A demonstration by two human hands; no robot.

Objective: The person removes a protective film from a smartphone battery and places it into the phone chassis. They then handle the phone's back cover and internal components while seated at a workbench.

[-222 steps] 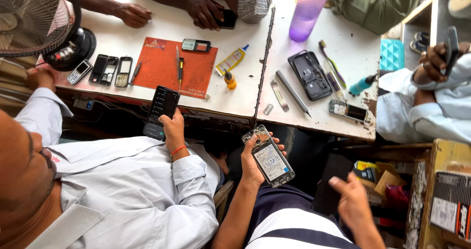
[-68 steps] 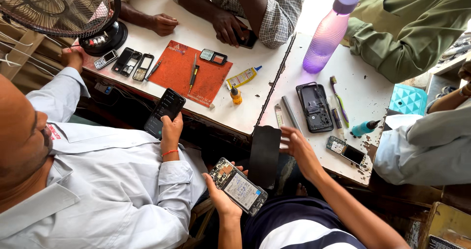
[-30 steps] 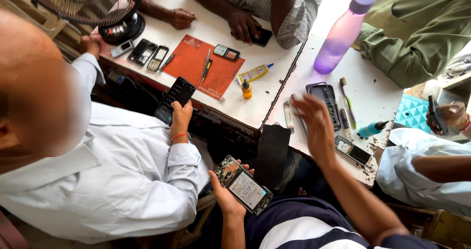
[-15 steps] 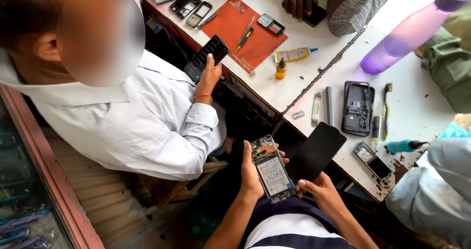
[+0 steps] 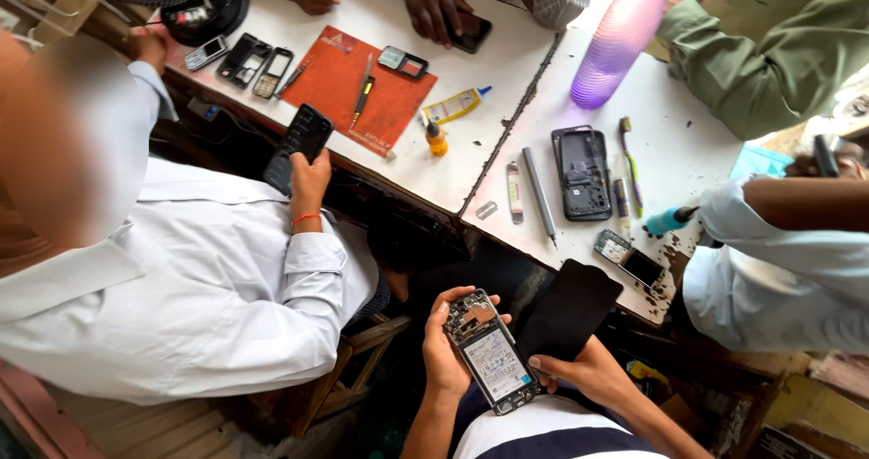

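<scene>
1. Left hand (image 5: 445, 355) wraps its fingers around the opened smartphone with exposed battery and circuit board (image 5: 491, 354), gripping its edges, just below the white table (image 5: 688, 165).
2. Right hand (image 5: 588, 375) pinches the black glass screen panel (image 5: 570, 310) by its lower edge, the panel touching the phone's side.
3. Risk: that thin pinch could slip, and the panel drops or cracks against the table's edge just above.
4. A seated person's white sleeve (image 5: 299, 287) is near; a nudge could jolt the phone's bare internals.

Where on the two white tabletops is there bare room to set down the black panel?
Bare white lies between the glue tube and the metal strip, and between the purple bottle and the green sleeve. Around the open phone body it is crowded with tools.
</scene>
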